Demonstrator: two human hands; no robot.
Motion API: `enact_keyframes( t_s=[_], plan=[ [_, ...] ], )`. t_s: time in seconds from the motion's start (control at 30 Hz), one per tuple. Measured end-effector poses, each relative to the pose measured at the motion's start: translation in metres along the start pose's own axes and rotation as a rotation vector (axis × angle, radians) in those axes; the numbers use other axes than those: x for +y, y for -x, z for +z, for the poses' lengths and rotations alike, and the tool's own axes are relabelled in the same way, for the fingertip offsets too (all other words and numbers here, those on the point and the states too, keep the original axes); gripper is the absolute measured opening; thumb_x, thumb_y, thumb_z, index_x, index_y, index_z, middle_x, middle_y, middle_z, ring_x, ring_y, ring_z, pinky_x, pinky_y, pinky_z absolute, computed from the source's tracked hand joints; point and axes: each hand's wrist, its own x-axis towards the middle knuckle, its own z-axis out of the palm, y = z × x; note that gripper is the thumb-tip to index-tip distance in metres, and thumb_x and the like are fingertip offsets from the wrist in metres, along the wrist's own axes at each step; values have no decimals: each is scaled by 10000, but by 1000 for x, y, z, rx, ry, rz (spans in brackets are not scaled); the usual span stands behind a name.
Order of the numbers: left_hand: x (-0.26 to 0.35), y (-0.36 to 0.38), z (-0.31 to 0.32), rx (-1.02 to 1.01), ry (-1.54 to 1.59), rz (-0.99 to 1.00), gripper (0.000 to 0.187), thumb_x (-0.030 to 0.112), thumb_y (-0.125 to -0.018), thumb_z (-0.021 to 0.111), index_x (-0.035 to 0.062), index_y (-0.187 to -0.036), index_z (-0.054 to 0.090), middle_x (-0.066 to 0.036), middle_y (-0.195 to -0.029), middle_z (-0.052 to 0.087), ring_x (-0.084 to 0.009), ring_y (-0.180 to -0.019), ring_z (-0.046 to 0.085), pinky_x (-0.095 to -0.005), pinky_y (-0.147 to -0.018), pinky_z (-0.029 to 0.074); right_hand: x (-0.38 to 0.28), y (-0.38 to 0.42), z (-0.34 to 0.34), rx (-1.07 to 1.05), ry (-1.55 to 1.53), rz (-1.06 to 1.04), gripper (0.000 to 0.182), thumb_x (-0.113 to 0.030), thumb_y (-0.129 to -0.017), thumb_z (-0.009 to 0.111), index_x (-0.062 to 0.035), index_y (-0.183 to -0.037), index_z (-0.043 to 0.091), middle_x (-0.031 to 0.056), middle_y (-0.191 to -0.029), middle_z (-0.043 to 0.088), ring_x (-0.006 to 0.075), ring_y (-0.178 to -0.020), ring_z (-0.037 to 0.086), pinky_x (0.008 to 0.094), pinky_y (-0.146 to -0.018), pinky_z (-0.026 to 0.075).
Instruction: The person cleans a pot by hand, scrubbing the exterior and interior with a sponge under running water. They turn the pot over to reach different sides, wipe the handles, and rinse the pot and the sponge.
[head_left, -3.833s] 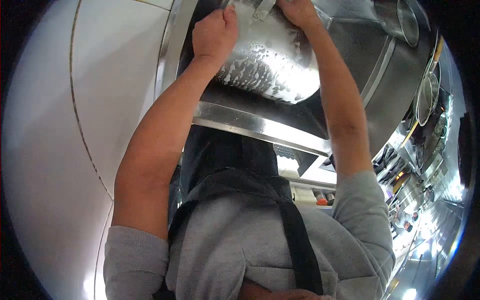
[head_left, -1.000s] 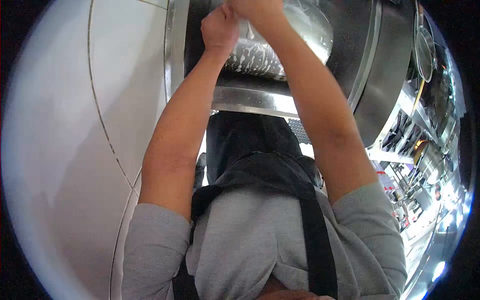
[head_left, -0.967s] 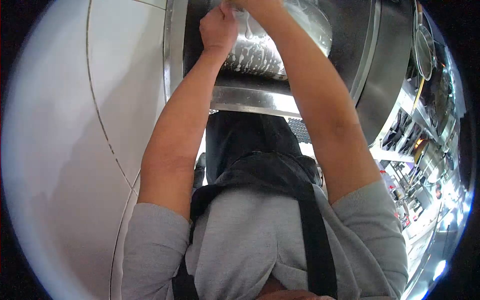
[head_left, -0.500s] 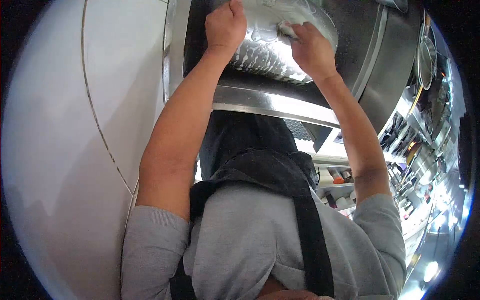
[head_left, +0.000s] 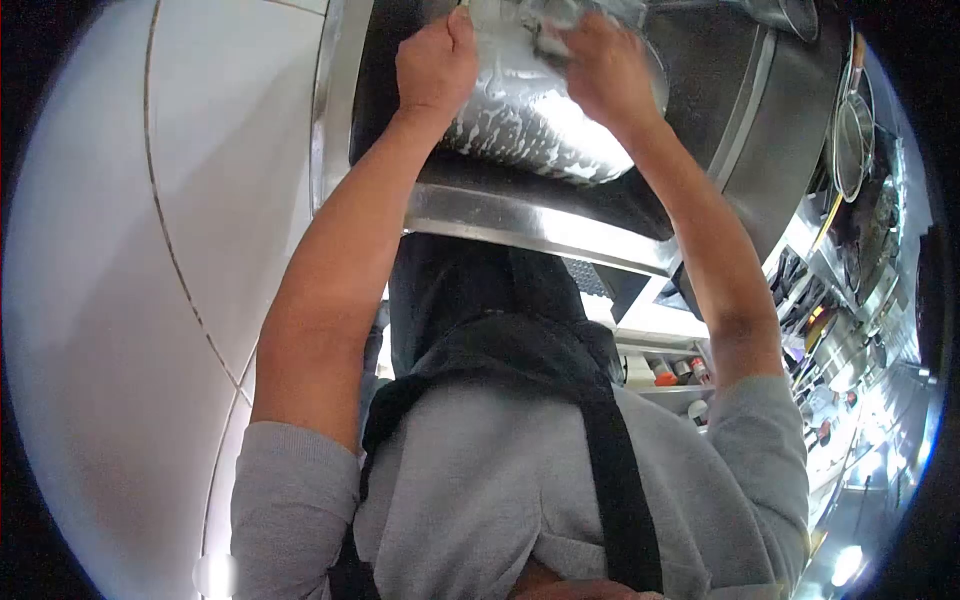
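Metal pot [head_left: 510,88]: head view; one, apparently tipped on its side in one sink [head_left: 540,226], between the hands and extending bodyward.
Left hand [head_left: 437,65]: clamped on the pot's edge, probably to stop it rolling.
Right hand [head_left: 605,75]: apart from left; fingers curled round one blurred pad [head_left: 548,42] at the pot wall, presumably for pressure.
Suds [head_left: 500,132]: many streaks, uncounted, bodyward of both hands.
Strainer [head_left: 850,150]: at least one, beyond right hand.
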Motion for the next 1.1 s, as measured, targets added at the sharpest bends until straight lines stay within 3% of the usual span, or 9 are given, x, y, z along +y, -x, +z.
enact_keyframes(
  t_s=[0.17, 0.23, 0.37, 0.4, 0.53, 0.8, 0.83, 0.9, 1.1],
  plan=[
    [1, 1, 6, 107, 41, 49, 519, 442, -1080, 421, 12, -970, 689, -267, -935, 684, -507, -939, 640, -536, -826, 528, 70, -59, 28, 107, -14, 84, 518, -130, -861, 678, -289, -1353, 699, 114, -1507, 511, 323, -1409, 473, 452, -1210, 343],
    [0, 3, 5, 77, -23, 48, 522, 451, -1079, 417, 21, -985, 698, -265, -945, 685, -499, -945, 646, -528, -830, 536, 93, -111, 51, -101, -346, 260, 470, -191, -929, 646, -6, -1360, 617, 258, -1483, 520, 444, -1344, 507, 478, -1156, 385],
    [2, 4, 3, 110, -34, 8, 529, 456, -1078, 414, 28, -979, 708, -261, -928, 687, -493, -939, 651, -528, -823, 538, 91, -110, 35, -111, -337, -133, 552, -259, -913, 669, 30, -1374, 578, 308, -1405, 573, 432, -1287, 572, 462, -1103, 454],
    [4, 3, 3, 102, -39, -8, 530, 455, -1077, 414, 29, -967, 710, -262, -913, 686, -494, -928, 652, -536, -819, 536, 104, -91, 47, -26, -200, -257, 453, -290, -933, 671, -172, -1371, 656, 164, -1498, 540, 362, -1337, 564, 473, -1135, 456],
    [10, 4, -1, 47, -77, -32, 526, 438, -1072, 421, 19, -919, 700, -268, -875, 682, -497, -888, 657, -556, -805, 528, 109, -33, -12, -193, -305, -294, 419, -189, -943, 664, -279, -1351, 698, 98, -1625, 403, 349, -1466, 404, 436, -1233, 311],
    [11, 8, -1, 114, 14, -21, 490, 391, -1066, 436, 12, -874, 681, -278, -845, 673, -497, -839, 656, -562, -763, 520, 12, -195, -60, -282, -213, 458, 431, -311, -930, 632, 22, -1195, 702, 236, -1218, 703, 395, -1143, 677, 524, -965, 535],
    [8, 8, -1, 119, 10, -29, 481, 386, -1066, 437, 14, -882, 680, -280, -841, 670, -498, -836, 655, -561, -760, 519, 37, -230, 14, -110, 162, 79, 441, -343, -945, 590, 24, -1138, 739, 224, -1158, 731, 389, -1069, 714, 525, -909, 567],
    [10, 4, -1, 106, -21, -22, 481, 386, -1066, 435, 10, -890, 677, -282, -844, 669, -502, -841, 651, -561, -760, 516, 23, -253, 83, -239, 128, 67, 419, -335, -949, 565, 2, -1104, 761, 215, -1134, 745, 378, -1027, 738, 507, -870, 590],
    [5, 4, -2, 98, 46, 49, 500, 395, -1069, 417, 10, -899, 687, -279, -839, 676, -515, -842, 652, -572, -763, 524, -57, -190, 11, -70, 27, 345, 320, -237, -944, 552, -27, -978, 791, 198, -1062, 770, 349, -1011, 756, 449, -838, 610]
  ],
)
